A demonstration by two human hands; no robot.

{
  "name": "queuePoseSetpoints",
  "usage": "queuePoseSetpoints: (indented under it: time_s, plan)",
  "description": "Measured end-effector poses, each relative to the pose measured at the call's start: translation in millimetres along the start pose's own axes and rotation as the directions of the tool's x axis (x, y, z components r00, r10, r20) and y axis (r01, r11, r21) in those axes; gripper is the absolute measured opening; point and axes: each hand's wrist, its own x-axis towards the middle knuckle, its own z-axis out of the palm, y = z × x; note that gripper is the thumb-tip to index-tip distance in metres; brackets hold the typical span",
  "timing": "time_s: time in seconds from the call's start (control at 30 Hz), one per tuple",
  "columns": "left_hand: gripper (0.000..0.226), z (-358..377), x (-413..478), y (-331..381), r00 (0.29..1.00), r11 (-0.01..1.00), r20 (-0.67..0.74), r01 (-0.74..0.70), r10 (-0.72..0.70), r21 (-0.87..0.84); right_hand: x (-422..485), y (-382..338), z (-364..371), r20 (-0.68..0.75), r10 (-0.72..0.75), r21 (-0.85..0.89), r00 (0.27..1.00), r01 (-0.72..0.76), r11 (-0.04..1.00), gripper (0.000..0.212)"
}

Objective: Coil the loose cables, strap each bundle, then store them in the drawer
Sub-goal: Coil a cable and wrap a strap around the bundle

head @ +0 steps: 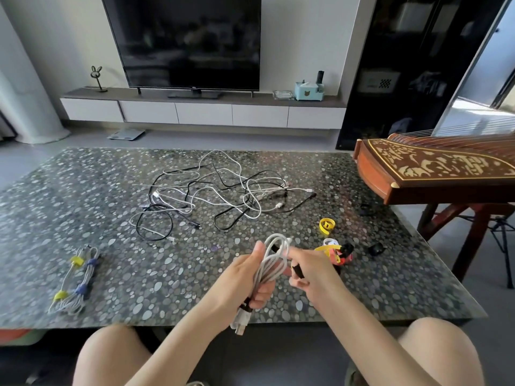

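Left hand (245,277) grips the coiled white cable (274,252) in a fist above the near edge of the table (83,190). Right hand (312,271), at its 3 o'clock, pinches a black strap (297,270) beside the coil. Loose cables (217,190) lie at 12 o'clock, strapped bundles (75,280) at 9 o'clock, and spare straps (337,253) at 2 o'clock.

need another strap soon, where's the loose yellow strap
In the head view the yellow strap lies on the table, right of the cable tangle, just beyond the strap pile.

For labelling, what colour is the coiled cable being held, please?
White cable, clearest in the head view.
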Motion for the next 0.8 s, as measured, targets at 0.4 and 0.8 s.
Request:
queuePoseSetpoints:
  time_s: [0.4,0.8]
  plan:
    - [0.02,2,3,0,0.972,0.994,-0.224,-0.087,0.072,-0.058,-17,9,9,0.275,-0.077,0.276,0.958,-0.002,0.961,0.028]
    - [0.038,5,5,7,0.97,0.995,-0.236,-0.072,0.053,-0.073,-10,3,4,0.323,-0.046,0.297,0.945,-0.055,0.953,0.028]
